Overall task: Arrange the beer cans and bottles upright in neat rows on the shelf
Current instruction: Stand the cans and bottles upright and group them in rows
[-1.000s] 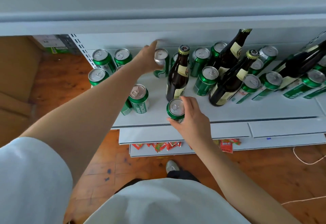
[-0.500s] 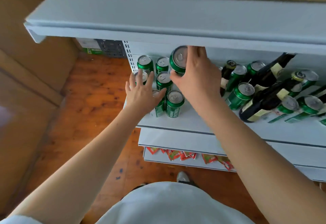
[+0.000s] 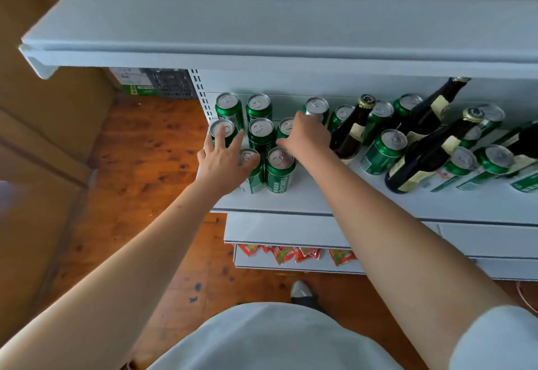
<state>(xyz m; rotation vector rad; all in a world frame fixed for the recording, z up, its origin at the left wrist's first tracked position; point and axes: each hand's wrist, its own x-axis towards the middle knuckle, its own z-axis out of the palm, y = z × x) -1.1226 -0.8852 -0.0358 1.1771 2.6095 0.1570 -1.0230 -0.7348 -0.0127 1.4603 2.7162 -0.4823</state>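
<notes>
While squaring the cans (image 3: pixel 280 171) on the shelf (image 3: pixel 320 203): tidy block under both hands.
Left hand (image 3: pixel 225 160) spread flat over the near tops, probably steadying; right hand (image 3: pixel 305 136) curled round a rear can (image 3: pixel 316 107); bottles (image 3: pixel 349 130) beyond the right hand, unsorted.

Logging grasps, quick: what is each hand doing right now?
Left hand: open, fingers spread over can tops.
Right hand: cannot be told; fingers hidden among the cans.
</notes>
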